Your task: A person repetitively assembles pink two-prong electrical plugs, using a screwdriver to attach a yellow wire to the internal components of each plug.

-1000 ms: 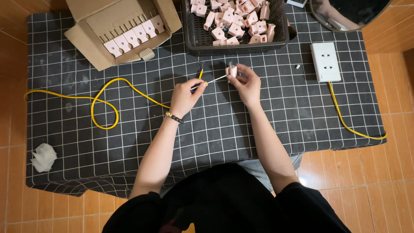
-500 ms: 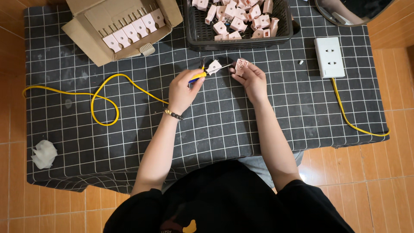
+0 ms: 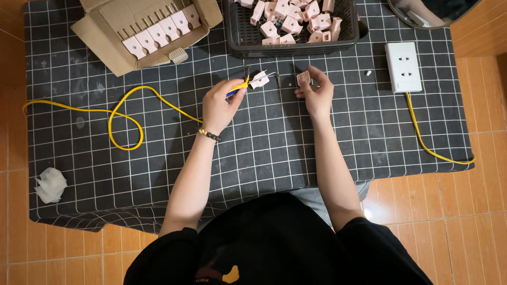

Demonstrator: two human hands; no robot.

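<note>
— Left hand [image 3: 221,105]?
— Closed around a small tool with a yellow and blue handle [image 3: 237,87], tip touching a pale pink plug [image 3: 259,80] lying on the cloth. Beaded bracelet [image 3: 209,135] at the wrist.

— And the right hand [image 3: 317,95]?
— Fingers pinched on a small flat pink piece [image 3: 303,78], held just above the cloth, near the front wall of the black basket [image 3: 296,47].

— Room around them?
— Open checked cloth [image 3: 264,153] below both wrists, down to the near edge. Tight above: basket wall just beyond the fingertips. A tiny screw-like bit [image 3: 278,79] between the two hands, too small to tell exactly.

— Off to the sides?
— Left, a yellow cable [image 3: 124,113] looping loosely across the cloth. Far left corner, a crumpled white wad [image 3: 50,184]. Right, a white socket block [image 3: 403,67], flat and rectangular, near the cloth's right edge.

— Materials?
— Soft dark fabric with thin white grid lines; perforated hard plastic basket heaped with more pink plugs [image 3: 288,18]; open cardboard box [image 3: 142,31], top left, holding a neat row of the same smooth plugs. Orange tiled floor [image 3: 475,211] around.
</note>
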